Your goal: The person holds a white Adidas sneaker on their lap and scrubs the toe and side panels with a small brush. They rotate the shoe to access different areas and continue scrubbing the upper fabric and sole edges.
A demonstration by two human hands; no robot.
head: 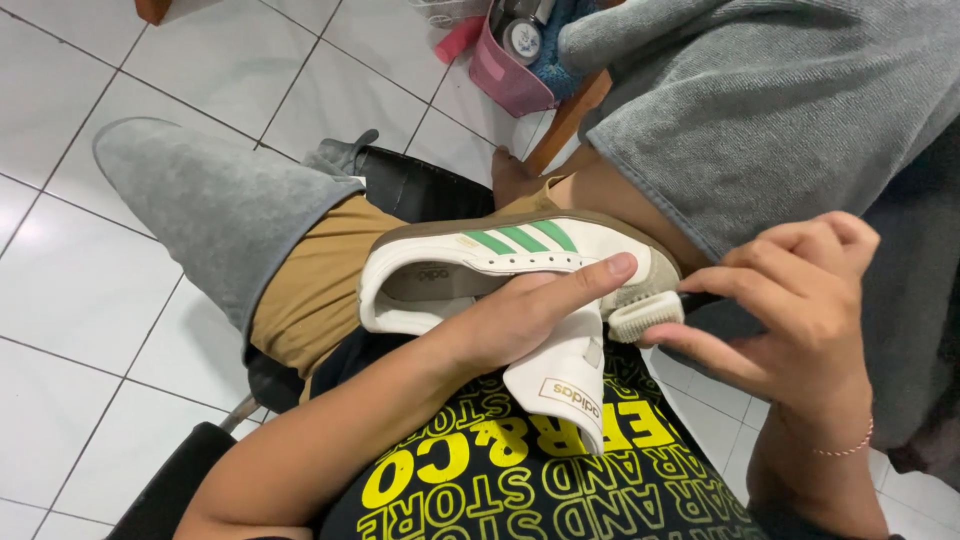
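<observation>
In the head view, the left hand [520,320] is gripping the white sneaker [500,265] on the lap while the right hand [800,300], at three o'clock, is pinching a small brush [645,315] (the shoe could slip if pressed hard).

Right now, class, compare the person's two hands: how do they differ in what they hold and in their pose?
The left hand grips the white shoe with green stripes, while the right hand holds a small white brush. The left hand's fingers lie stretched along the shoe's side; the right hand's fingers are curled and pinched around the brush handle. The right wrist wears a thin bracelet; the left shows none. Both are bare and meet at the shoe's toe.
</observation>
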